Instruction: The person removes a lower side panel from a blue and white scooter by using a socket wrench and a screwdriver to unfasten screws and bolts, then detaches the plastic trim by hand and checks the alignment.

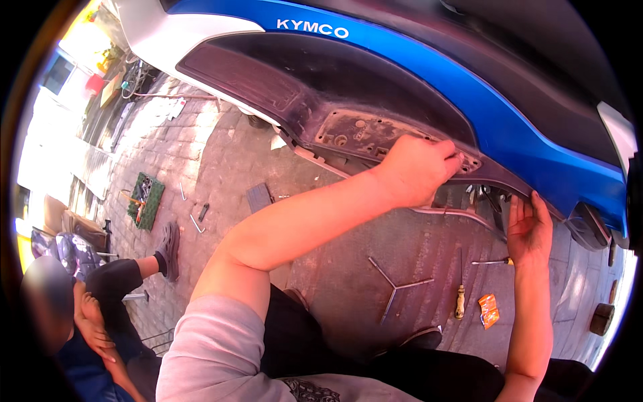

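A scooter body with a blue side panel [509, 127] and dark footboard [251, 74] spans the upper view. On the dusty recessed section [348, 130], my left hand [422, 167] has its fingers curled near the right end; what they hold is hidden. My right hand [530, 228] is lower and to the right, palm up, its fingertips gripping the footboard's bottom edge [509, 184] from below. Beneath the hands on the ground lie a three-armed wrench [394, 287], a yellow-handled screwdriver [460, 301], another screwdriver [492, 262] and an orange packet [489, 311].
A co-worker [94, 342] sits at the lower left, arms together and one leg stretched out. Left on the paving are a green tool crate [147, 184], small tools [203, 213] and a grey slab [258, 195]. A round wooden block [601, 319] is at the right.
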The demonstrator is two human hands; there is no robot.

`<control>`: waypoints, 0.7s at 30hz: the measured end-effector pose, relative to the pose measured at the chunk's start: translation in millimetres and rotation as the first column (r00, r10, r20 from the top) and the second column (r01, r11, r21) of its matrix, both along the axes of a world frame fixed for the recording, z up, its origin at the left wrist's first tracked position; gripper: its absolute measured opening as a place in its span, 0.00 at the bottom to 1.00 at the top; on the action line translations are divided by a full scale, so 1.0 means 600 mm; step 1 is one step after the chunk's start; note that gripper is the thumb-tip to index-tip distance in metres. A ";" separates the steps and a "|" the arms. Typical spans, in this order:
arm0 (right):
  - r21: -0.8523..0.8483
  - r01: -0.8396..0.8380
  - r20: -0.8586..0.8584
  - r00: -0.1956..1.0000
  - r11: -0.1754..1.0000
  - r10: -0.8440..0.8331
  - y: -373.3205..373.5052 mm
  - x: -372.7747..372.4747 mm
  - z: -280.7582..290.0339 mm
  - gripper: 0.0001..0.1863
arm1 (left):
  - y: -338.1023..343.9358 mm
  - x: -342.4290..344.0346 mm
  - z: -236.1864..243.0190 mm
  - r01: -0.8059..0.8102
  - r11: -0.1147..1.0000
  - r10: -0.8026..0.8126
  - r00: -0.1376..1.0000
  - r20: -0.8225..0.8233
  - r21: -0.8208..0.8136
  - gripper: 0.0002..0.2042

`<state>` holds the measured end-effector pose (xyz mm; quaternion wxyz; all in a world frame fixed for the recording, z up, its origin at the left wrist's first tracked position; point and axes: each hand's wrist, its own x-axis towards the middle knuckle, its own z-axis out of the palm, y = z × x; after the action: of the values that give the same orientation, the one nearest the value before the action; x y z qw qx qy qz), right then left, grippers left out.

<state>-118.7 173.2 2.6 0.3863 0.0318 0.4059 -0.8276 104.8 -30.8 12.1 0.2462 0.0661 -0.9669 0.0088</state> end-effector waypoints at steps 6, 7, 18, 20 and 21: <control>0.000 0.053 -0.031 0.998 0.999 -0.053 -0.013 -0.046 -0.041 0.08 | -0.010 -0.029 -0.015 0.036 0.999 -0.039 0.994 -0.102 -0.028 0.23; -0.008 0.035 -0.014 0.999 0.999 -0.035 -0.014 -0.049 -0.043 0.08 | -0.010 -0.031 -0.017 0.043 0.998 -0.047 0.992 -0.120 -0.037 0.22; -0.015 -0.003 -0.118 0.993 1.000 0.001 -0.009 -0.071 -0.054 0.08 | -0.001 -0.030 -0.020 0.042 0.999 -0.041 0.983 -0.180 -0.003 0.17; 0.013 -0.002 -0.107 0.994 1.000 0.003 -0.006 -0.069 -0.061 0.08 | 0.005 -0.026 -0.021 0.021 1.000 -0.023 0.988 -0.156 -0.013 0.16; 0.030 -0.003 -0.097 0.995 1.000 0.006 0.000 -0.057 -0.059 0.08 | 0.007 -0.017 -0.022 0.021 1.000 -0.022 0.990 -0.136 -0.010 0.14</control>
<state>-153.2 173.3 -33.0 0.3676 -0.0037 0.4365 -0.8212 94.6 -26.9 -1.0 0.3120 0.0549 -0.9485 0.0057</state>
